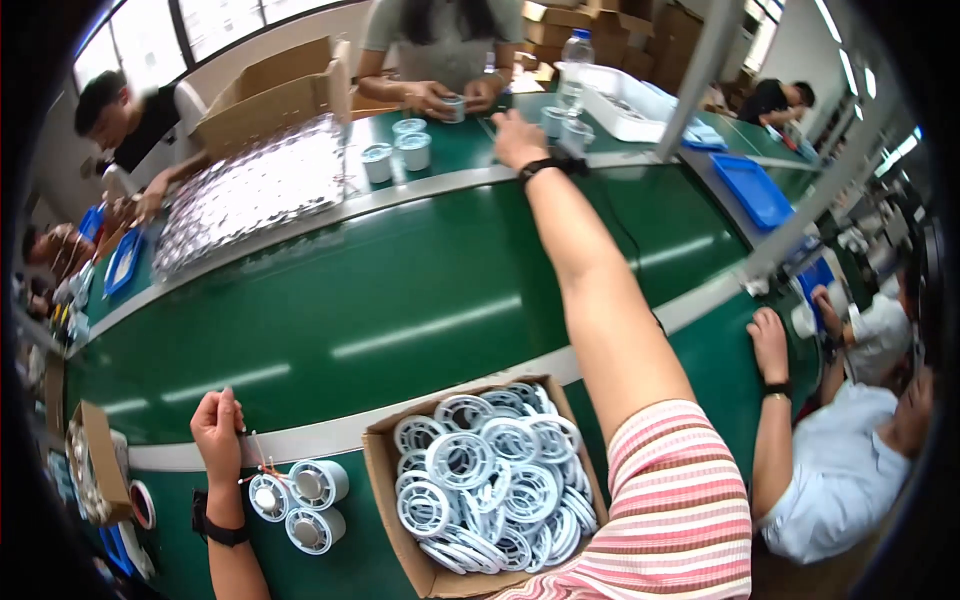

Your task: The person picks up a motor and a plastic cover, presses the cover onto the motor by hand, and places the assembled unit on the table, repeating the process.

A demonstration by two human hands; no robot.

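Right hand (520,140): across the belt (420,260), grip I can't tell; overreach could topple adjacent pale cups (576,138).
Left hand (217,435): fingers curled closed, contents unclear; sweeping right could snag wires (266,469) at three pale-blue motor units (312,484).

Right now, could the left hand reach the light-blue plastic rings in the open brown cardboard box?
Probably yes: the rings lie heaped in the box, uncovered toward the left. Three pale-blue cylindrical units stand between, but the left hand could likely pass over them.
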